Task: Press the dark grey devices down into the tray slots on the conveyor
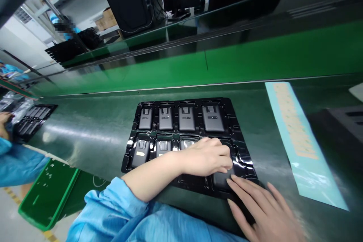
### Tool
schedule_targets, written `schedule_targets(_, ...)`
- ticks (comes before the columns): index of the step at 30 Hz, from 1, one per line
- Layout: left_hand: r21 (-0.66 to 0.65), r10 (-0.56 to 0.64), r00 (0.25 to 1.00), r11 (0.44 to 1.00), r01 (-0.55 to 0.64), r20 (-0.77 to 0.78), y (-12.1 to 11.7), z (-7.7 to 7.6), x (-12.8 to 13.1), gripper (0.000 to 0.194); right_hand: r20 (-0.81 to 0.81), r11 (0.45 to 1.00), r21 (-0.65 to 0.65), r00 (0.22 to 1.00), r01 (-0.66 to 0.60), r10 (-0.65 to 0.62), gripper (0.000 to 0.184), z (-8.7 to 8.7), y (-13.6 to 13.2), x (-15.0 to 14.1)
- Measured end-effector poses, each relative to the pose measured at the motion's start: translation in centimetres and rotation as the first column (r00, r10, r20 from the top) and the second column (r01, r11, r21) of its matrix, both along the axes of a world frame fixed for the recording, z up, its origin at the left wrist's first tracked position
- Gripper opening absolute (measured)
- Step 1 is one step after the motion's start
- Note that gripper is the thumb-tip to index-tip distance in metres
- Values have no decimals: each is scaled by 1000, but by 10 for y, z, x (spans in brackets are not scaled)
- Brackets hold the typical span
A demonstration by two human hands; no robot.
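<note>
A glossy black plastic tray [238,121] lies on the dark green bench, its pockets filled with several grey rectangular parts [166,118]. My left hand [208,157] reaches across the tray's near row, fingers curled down onto a grey part [222,179] in the near right pocket. My right hand [262,210] lies flat at the tray's near right corner, fingers apart, with its fingertips touching that same part's edge. One part at the near left carries a small yellow label [140,154].
A pale blue sheet of tan stickers [297,136] lies to the right of the tray. A green conveyor belt [255,60] runs behind. A co-worker's blue sleeve [17,162] and another black tray [32,119] are at the left. A green bin [48,193] sits below the bench.
</note>
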State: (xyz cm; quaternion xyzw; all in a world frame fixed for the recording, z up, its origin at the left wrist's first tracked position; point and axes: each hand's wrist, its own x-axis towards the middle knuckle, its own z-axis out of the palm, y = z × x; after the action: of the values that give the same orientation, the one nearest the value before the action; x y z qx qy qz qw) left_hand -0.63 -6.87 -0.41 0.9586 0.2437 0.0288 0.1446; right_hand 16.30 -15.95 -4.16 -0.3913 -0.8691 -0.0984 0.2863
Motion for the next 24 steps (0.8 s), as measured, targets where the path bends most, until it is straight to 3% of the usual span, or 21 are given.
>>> schedule_targets(6,160,-90,992,982,103,-91,-13,7,-6,29,-4,1000,-12,1000,-3,3,24,-1,0,2)
schedule_targets(12,346,-18,993,936,58,-118,-32,7,-11,32,-6,1000,0,1000,-9,9,25,-1,1,1)
schedule_targets(18,351,-48,982,930,110,-181,-30,7,-6,32,13,1000,10,1000,17,-18,27,-3,-2,-2)
schedule_targets(24,276,-105,973,948,161,-205,-21,15,-7,34,62,999,49,998,17,-20,33,-5,-4,-9)
